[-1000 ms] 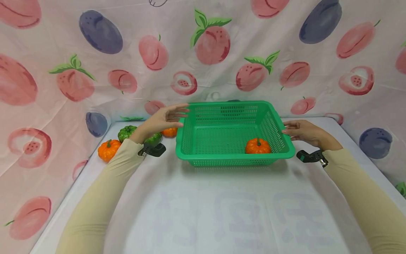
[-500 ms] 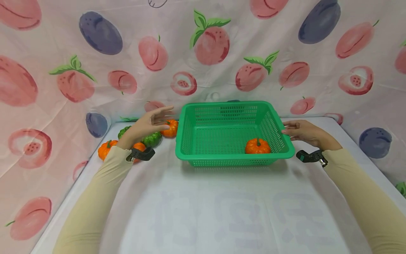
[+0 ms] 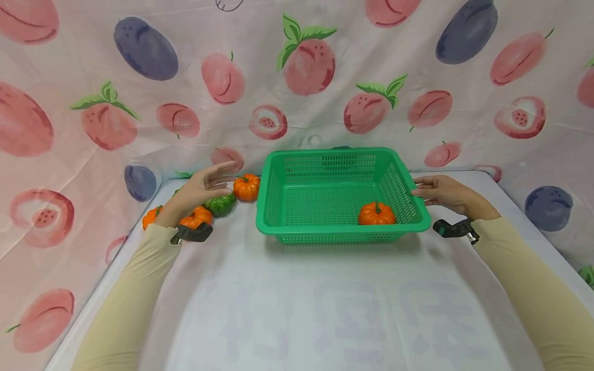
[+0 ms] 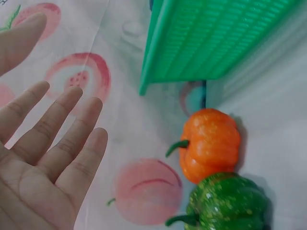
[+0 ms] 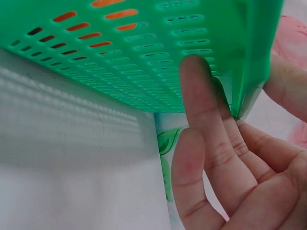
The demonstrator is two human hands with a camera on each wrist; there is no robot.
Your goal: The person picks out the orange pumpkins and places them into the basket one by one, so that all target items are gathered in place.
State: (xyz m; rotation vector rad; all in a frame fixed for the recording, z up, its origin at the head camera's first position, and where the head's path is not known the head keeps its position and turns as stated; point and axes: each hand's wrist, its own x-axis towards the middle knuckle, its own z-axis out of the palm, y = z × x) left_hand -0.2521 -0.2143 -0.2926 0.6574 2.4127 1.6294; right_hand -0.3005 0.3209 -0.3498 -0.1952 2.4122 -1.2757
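A green plastic basket [image 3: 343,228] with slotted walls stands on the table, and a small orange pumpkin [image 3: 377,215] lies in its near right part. My right hand [image 3: 443,193] holds the basket's right rim, its fingers [image 5: 199,96] under the rim against the slotted wall and its thumb on the other side. To the left of the basket, my left hand [image 3: 194,191] hovers with extended fingers and holds nothing. Beneath and beside it are an orange pumpkin [image 3: 247,187], a green pumpkin [image 4: 228,203] and another orange pumpkin [image 3: 197,217], partly hidden by the wrist.
Farther left, an orange pumpkin [image 3: 151,217] is partly covered by the left forearm. A bit of green shows behind the left hand. A fruit-printed cloth [image 3: 176,154] hangs behind the white-covered table [image 3: 297,299].
My left hand has left the basket's left rim and moved left over the pumpkins, uncovering the orange one nearest the basket. The right hand and the basket have stayed in place.
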